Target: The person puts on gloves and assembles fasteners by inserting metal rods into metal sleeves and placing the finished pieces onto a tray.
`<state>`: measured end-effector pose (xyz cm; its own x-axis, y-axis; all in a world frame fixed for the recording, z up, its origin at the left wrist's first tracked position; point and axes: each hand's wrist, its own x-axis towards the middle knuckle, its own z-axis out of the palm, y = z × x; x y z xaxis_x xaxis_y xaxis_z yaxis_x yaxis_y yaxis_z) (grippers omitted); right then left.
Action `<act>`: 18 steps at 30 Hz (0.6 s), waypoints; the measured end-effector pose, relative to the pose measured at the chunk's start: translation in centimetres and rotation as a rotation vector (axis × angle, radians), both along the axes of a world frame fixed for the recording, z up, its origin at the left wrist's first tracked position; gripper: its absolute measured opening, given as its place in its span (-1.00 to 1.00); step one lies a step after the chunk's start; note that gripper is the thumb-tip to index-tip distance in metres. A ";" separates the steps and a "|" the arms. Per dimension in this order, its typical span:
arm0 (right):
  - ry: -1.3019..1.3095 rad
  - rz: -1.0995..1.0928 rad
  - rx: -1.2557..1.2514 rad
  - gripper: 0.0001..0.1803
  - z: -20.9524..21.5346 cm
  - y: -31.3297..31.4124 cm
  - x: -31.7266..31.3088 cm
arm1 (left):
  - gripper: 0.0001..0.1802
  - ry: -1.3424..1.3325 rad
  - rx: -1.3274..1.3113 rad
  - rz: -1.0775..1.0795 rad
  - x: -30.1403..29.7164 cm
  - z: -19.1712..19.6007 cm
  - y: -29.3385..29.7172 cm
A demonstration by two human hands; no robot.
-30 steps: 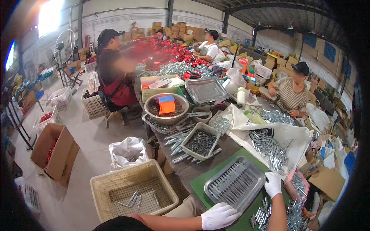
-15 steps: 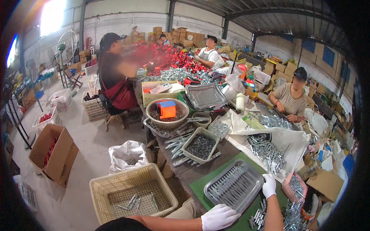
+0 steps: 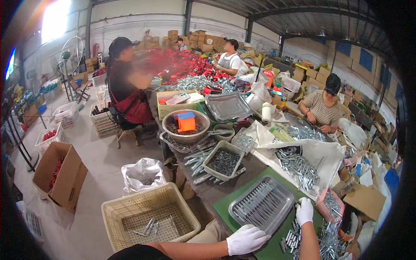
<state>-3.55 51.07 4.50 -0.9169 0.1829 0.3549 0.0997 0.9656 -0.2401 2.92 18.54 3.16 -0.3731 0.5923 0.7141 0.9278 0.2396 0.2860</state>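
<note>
Rm lit by daylight let in thru v. bright window, upper L. Bk wall painted whitish, broken up by dk columns; ribbed metal roof seen upper R. Blue panels set along R wall. Gray floor shown L, w/ folding chair placed there; dk bench loaded, ctr.

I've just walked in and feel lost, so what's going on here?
A person's white-gloved left hand is at the near edge of a gray tray holding a row of slim metal parts. The gloved right hand is by the tray's right end; its grip is unclear. Loose metal cylinders lie nearby on the green mat.
</note>
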 end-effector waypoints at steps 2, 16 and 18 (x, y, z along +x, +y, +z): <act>0.070 -0.009 -0.056 -0.82 -0.3 0.8 1.1 | -0.57 0.001 -0.006 -0.005 0.4 0.0 -0.2; 0.022 -0.069 -0.216 -0.78 5.2 -6.3 13.7 | -0.65 0.044 -0.080 0.091 -0.8 2.7 0.3; -0.008 -0.152 -0.207 -0.79 5.5 -6.5 15.6 | -0.62 0.046 -0.034 0.063 -0.6 2.4 0.9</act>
<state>12.10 44.53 10.01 -0.8759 0.3870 0.2882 0.2427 0.8696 -0.4300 2.31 19.41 5.61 -0.3775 0.5930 0.7112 0.9226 0.3068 0.2339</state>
